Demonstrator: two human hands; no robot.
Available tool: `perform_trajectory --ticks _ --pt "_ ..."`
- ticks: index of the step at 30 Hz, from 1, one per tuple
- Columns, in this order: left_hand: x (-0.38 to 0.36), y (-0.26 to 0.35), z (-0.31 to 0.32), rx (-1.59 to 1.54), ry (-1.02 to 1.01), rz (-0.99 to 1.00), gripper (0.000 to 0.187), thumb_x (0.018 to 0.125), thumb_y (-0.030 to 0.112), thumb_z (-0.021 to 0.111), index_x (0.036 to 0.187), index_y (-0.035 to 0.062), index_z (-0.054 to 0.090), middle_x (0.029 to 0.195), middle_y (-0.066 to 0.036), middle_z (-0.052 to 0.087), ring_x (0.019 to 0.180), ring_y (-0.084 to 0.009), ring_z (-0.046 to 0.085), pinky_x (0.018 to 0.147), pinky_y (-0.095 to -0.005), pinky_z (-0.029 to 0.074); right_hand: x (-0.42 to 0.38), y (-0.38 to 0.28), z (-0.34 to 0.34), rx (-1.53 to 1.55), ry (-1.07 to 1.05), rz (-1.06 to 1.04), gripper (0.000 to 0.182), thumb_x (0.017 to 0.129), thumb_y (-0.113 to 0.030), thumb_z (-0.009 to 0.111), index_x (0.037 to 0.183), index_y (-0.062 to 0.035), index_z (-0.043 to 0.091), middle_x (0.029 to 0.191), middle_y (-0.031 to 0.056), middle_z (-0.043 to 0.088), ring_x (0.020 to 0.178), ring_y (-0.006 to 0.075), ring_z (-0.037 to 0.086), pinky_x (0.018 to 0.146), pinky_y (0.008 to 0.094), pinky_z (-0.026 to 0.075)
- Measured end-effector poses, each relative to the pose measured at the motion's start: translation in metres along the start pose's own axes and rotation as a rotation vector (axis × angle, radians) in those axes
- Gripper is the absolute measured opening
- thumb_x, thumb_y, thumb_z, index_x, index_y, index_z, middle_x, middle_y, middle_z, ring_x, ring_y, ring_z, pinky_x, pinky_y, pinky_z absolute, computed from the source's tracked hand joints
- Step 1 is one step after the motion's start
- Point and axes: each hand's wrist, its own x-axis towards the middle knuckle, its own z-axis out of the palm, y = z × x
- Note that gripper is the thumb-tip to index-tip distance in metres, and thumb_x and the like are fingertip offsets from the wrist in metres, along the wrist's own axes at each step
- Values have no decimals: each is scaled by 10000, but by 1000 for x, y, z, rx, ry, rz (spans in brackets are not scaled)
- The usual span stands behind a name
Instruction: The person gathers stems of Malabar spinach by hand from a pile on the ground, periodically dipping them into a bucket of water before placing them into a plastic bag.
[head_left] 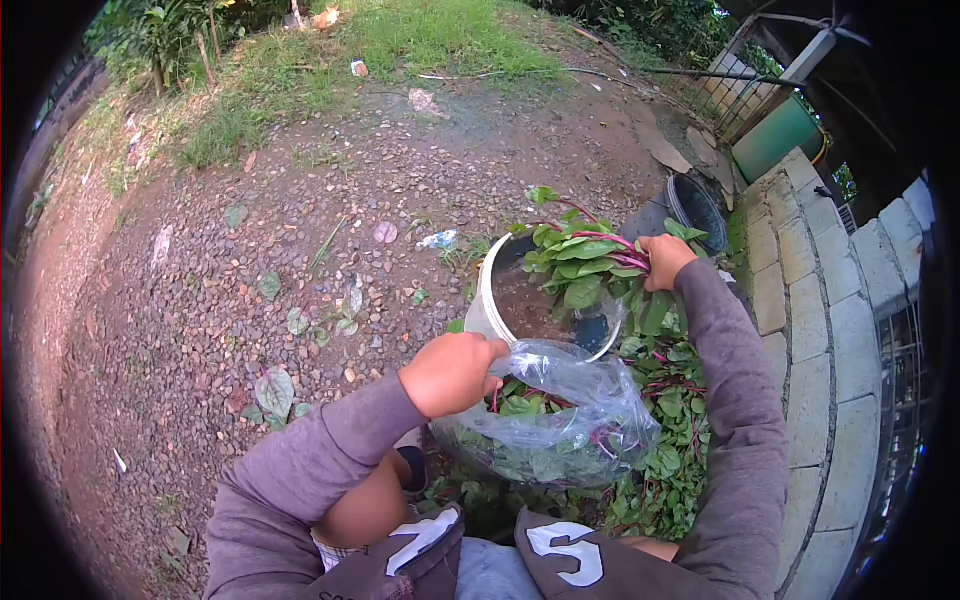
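My right hand (666, 262) is closed round a bunch of leafy greens (590, 260) with purple-red stems, held above the right side of a white bucket (489, 290). Its fingers wrap the stems, and the leaves point left. My left hand (450, 372) pinches the rim of a clear plastic bag (560, 430). The bag's mouth gapes upward, and more of the same greens show inside. It sits in front of the bucket, nearest my knees. Soil-like brown matter covers part of the bucket's inside. Beside and under the bag lies a heap of greens (675, 410).
A concrete block wall (800, 300) runs along the right. Past the bucket stand a dark tub (697, 212) and a green drum (775, 140). Gravel ground (250, 300) with loose leaves (273, 393) spreads to the left, with grass (440, 40) beyond.
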Motion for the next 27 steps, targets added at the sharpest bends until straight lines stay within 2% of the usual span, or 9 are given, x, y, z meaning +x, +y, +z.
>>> perform_trajectory --ticks 2,5,6,11,13,17,22,25,27 --pt "6 -8 4 -102 82 31 407 769 159 682 1141 45 562 931 -190 640 823 -351 633 733 -412 497 -17 6 -11 30 58 45 454 518 -149 776 920 -28 603 834 191 655 848 359 629 760 422 490" --pt "16 -14 4 -346 170 -64 461 786 204 694 1188 56 521 924 -164 629 807 -309 638 740 -385 494 -38 16 -16 179 157 119 451 528 -140 766 931 -24 600 844 192 656 851 358 628 771 416 488" --pt "18 -15 2 -418 171 -125 551 786 258 712 1236 51 470 927 -139 608 802 -280 628 750 -361 490 -44 15 -18 260 172 164 464 539 -126 755 967 -32 603 861 185 661 860 343 633 782 394 489" --pt "20 -21 3 -242 208 -130 587 763 340 725 1191 15 489 920 -172 620 844 -311 630 767 -386 487 -55 25 16 392 370 153 527 541 -115 756 1041 -65 597 859 177 664 841 339 643 778 387 495" --pt "19 -18 3 -141 160 -153 590 754 372 726 1169 13 507 916 -196 636 870 -334 632 782 -401 484 -64 4 33 106 271 281 539 537 -132 772 1047 -90 604 849 171 664 851 336 646 789 396 500" --pt "15 -1 -10 -67 17 -199 615 725 409 741 1131 -1 528 901 -223 646 887 -360 631 788 -413 483 -65 11 109 -357 -189 35 437 550 -169 761 969 -120 647 880 157 670 857 307 653 765 401 517" --pt "12 -2 -9 -109 156 -116 594 719 410 750 1093 -1 537 877 -221 642 866 -351 634 766 -415 484 -70 8 61 -195 27 131 432 537 -150 751 944 -96 619 842 140 665 827 318 648 739 407 518" --pt "12 2 -14 -100 86 -148 551 730 406 744 1053 7 542 853 -215 640 848 -345 635 750 -416 481 -76 7 35 -119 169 208 428 559 -126 748 946 -70 574 833 152 659 821 343 639 726 429 512" --pt "14 2 -12 -116 103 -164 456 777 385 703 987 10 548 815 -203 636 805 -336 633 715 -405 483 -75 9 52 -94 188 237 414 559 -125 746 934 -73 579 839 152 661 826 342 640 736 425 513"
